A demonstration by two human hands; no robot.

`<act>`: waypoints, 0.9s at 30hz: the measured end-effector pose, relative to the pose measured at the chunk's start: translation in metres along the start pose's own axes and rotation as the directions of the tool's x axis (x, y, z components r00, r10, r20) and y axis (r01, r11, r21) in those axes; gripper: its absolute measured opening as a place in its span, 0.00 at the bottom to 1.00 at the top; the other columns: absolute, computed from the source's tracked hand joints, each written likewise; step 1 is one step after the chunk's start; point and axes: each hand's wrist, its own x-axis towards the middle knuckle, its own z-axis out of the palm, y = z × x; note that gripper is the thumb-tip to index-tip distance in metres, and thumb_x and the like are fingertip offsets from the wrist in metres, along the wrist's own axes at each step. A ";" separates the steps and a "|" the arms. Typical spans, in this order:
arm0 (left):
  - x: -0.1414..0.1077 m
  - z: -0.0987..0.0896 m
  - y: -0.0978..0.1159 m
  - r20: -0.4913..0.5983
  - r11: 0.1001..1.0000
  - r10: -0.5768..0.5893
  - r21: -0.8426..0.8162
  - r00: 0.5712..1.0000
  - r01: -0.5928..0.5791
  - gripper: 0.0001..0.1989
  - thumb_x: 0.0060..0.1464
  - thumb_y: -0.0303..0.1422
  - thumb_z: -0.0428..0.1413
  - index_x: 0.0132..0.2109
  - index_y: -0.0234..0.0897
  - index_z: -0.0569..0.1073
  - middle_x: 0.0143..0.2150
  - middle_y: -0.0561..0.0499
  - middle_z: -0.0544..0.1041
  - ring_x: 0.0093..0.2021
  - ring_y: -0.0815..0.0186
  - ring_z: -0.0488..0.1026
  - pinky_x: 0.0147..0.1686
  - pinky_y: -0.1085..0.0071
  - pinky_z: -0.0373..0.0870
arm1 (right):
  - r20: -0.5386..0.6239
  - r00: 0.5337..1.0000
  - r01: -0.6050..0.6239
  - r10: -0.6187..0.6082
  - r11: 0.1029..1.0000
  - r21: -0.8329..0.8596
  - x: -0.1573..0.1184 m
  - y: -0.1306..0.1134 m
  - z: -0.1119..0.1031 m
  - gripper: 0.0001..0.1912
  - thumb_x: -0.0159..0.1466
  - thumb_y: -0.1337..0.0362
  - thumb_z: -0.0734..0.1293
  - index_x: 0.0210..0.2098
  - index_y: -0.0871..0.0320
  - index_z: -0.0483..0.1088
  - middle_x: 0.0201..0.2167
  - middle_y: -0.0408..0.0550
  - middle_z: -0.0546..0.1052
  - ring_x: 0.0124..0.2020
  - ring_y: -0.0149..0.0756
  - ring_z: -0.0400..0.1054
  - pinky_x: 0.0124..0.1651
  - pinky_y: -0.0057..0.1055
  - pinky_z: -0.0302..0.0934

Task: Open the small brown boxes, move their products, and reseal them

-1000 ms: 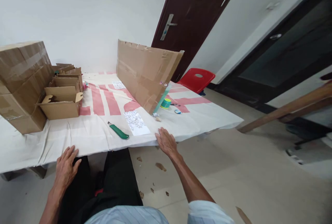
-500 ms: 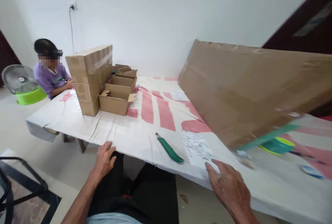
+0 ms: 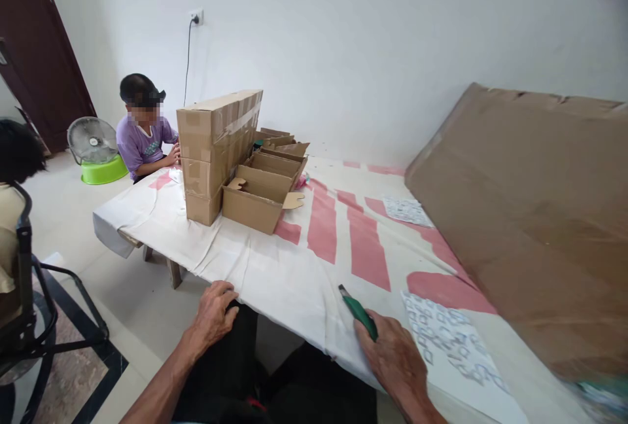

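Right hand (image 3: pixel 395 362): has moved onto the green-handled utility knife (image 3: pixel 357 309); whether gripping, cannot tell.
Left hand (image 3: pixel 212 313): loosely open, at the table edge.
Knife: on red-and-white cloth (image 3: pixel 289 273), near printed white paper (image 3: pixel 441 339).

I can't read any words or numbers here. The white fabric tablecloth (image 3: pixel 289 273) carries big, flat red shapes (image 3: pixel 322 228) — too broken by folds for me to read as characters. On the white paper sheet with small grey-blue outlines (image 3: pixel 446 339), nearest me, I can't make out any lettering; the farther patterned white paper sheet (image 3: pixel 407 211) is too small — as is the pale print on the purple short-sleeved shirt (image 3: pixel 133 148).
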 end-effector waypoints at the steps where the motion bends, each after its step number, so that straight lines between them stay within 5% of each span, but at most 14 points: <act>1: 0.003 -0.001 0.000 -0.001 1.000 0.006 0.008 1.000 -0.006 0.15 0.54 0.24 0.63 0.49 0.40 0.82 0.52 0.40 0.82 0.54 0.50 0.78 0.56 0.51 0.77 | -0.004 1.000 -0.001 0.001 1.000 0.004 0.001 0.000 0.001 0.19 0.68 0.53 0.59 0.46 0.55 0.76 0.36 0.57 0.78 0.39 0.55 0.71 0.46 0.50 0.67; 10: 0.061 -0.005 -0.011 -0.070 0.995 0.093 0.032 0.993 -0.091 0.11 0.61 0.30 0.57 0.46 0.40 0.82 0.43 0.44 0.84 0.45 0.54 0.80 0.48 0.57 0.79 | 0.020 0.998 -0.062 0.061 0.994 0.092 0.029 -0.044 -0.005 0.14 0.68 0.63 0.62 0.50 0.55 0.75 0.39 0.52 0.76 0.43 0.47 0.68 0.49 0.42 0.65; 18: 0.112 0.035 0.034 0.049 0.959 0.273 -0.090 0.961 -0.268 0.10 0.65 0.34 0.55 0.45 0.40 0.82 0.41 0.45 0.83 0.43 0.55 0.80 0.47 0.57 0.78 | 0.052 0.989 -0.146 0.139 0.975 0.168 0.043 -0.060 -0.022 0.13 0.72 0.63 0.62 0.52 0.55 0.74 0.45 0.54 0.77 0.48 0.48 0.68 0.52 0.43 0.65; 22: 0.125 0.056 0.059 0.104 0.930 0.357 -0.139 0.929 -0.341 0.11 0.66 0.32 0.54 0.46 0.40 0.82 0.40 0.45 0.83 0.42 0.55 0.79 0.46 0.57 0.78 | -0.066 0.982 -0.160 0.178 0.962 0.220 0.033 -0.046 -0.043 0.13 0.74 0.63 0.60 0.51 0.54 0.76 0.47 0.55 0.78 0.48 0.47 0.70 0.53 0.43 0.66; 27: 0.152 0.081 0.096 0.177 0.863 0.497 -0.203 0.849 -0.463 0.11 0.65 0.29 0.55 0.48 0.40 0.81 0.43 0.44 0.82 0.44 0.55 0.78 0.46 0.57 0.78 | -0.287 0.914 -0.265 0.287 0.958 0.113 0.007 0.011 -0.074 0.13 0.74 0.63 0.61 0.48 0.55 0.77 0.45 0.56 0.78 0.49 0.48 0.71 0.56 0.46 0.66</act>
